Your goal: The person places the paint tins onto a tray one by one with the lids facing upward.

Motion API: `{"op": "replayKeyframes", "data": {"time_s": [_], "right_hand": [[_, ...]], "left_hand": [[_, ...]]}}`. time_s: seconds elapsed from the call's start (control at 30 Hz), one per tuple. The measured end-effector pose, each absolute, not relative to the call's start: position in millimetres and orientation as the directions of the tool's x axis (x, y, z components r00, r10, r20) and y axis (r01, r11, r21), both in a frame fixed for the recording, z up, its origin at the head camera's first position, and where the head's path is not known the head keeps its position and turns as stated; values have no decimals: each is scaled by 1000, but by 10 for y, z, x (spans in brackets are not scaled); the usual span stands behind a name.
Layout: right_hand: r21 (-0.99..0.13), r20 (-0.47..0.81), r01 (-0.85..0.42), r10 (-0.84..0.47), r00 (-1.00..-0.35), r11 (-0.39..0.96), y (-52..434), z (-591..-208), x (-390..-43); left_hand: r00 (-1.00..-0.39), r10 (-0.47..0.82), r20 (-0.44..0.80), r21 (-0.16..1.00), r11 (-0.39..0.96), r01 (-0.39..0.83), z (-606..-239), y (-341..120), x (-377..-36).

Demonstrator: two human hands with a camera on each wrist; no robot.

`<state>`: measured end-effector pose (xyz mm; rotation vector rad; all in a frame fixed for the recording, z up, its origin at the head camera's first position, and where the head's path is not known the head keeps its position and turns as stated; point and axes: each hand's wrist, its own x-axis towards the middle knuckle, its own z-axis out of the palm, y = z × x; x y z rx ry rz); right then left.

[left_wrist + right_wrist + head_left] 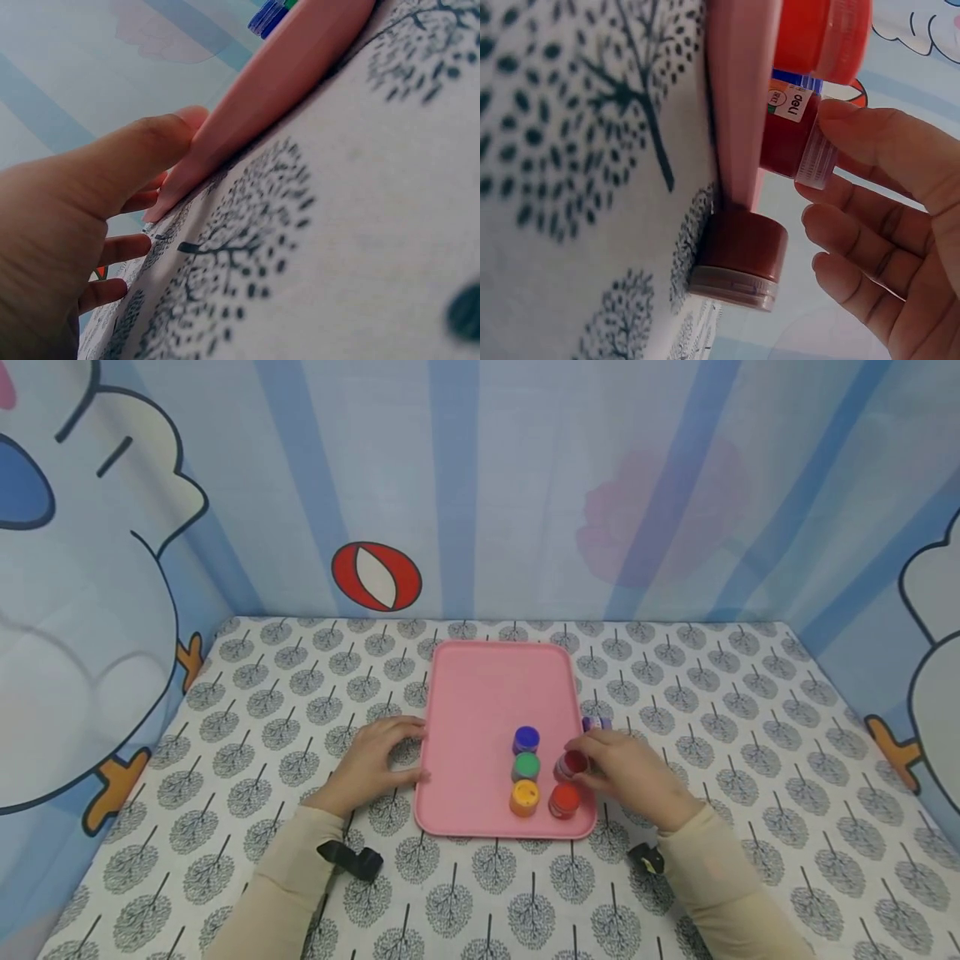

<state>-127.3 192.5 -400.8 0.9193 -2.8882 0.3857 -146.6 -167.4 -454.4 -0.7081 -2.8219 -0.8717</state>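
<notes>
Head view, right hand (633, 772) gripping red jar (573, 765), on pink tray (480, 710)

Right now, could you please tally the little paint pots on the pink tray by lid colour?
Blue pot: 1
Green pot: 1
Orange pot: 1
Red pot: 1
Dark red pot: 1
Total on the pink tray: 5

six paint jars (526, 740), one tray (480, 693)
</notes>
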Motion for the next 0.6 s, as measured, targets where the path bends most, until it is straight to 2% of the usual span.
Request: {"op": "replayKeyframes", "data": {"time_s": [0.6], "right_hand": [[-181,153,-608,-588,-794,773,1893,-4054,-1272]], "left_hand": [[-889,400,223,512,728,456,-4541,-1671,-1463]]}}
